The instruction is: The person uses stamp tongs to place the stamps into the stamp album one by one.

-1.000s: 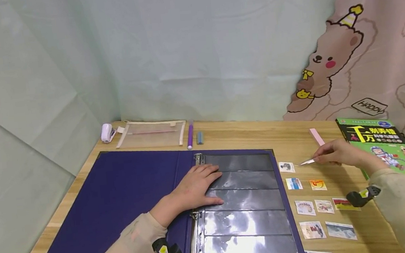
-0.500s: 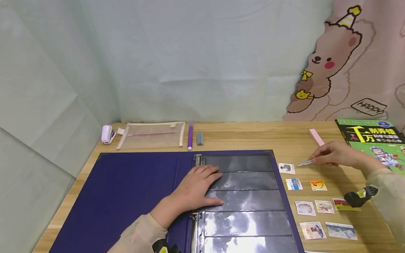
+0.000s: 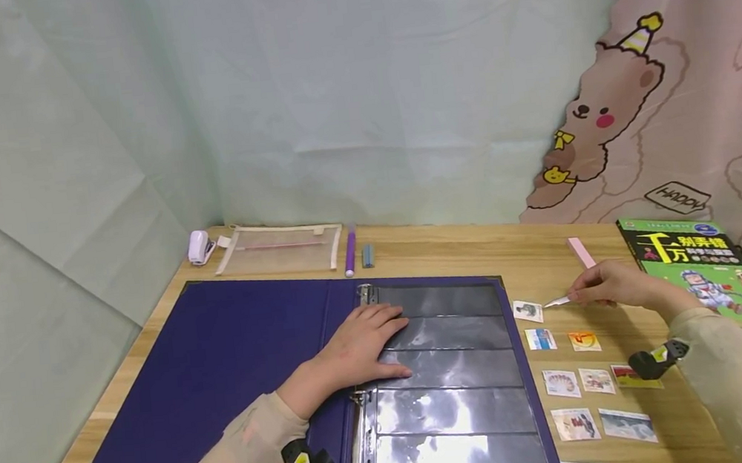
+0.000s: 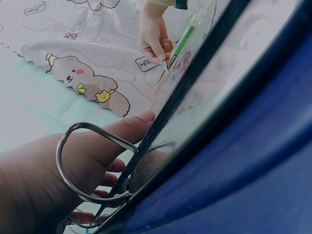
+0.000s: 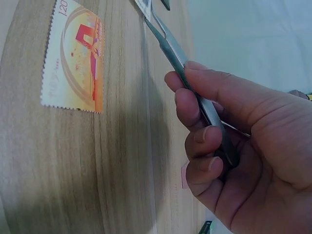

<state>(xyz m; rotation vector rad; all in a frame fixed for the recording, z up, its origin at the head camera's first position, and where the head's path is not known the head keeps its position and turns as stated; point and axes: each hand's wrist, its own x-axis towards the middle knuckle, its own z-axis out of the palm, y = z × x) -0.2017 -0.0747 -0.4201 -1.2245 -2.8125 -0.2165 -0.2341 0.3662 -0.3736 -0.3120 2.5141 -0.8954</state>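
Note:
My right hand (image 3: 607, 285) pinches a pair of metal tweezers (image 5: 178, 58) between thumb and fingers. Their tips reach the right edge of a small white postage stamp (image 3: 528, 311) with a dark picture, lying just beyond the album's right edge. In the right wrist view, an orange stamp (image 5: 78, 58) lies beside the tweezers. My left hand (image 3: 362, 344) rests with relaxed, spread fingers on the black pocket page (image 3: 451, 369) of an open blue ring-binder album (image 3: 235, 349). One of the binder's metal rings (image 4: 66, 165) loops close in front of the left hand in its wrist view.
Several more stamps (image 3: 562, 383) lie in rows right of the album. A green book (image 3: 718, 287) and a pink strip (image 3: 581, 252) are at the right. Along the back sit a stapler (image 3: 200, 248), a zip pouch (image 3: 279, 250), a purple pen (image 3: 350, 250) and a small blue-grey block (image 3: 367, 256).
My right hand has shifted slightly left, bringing the tweezer tips from just short of the white stamp to its right edge. The left hand stays in place on the page.

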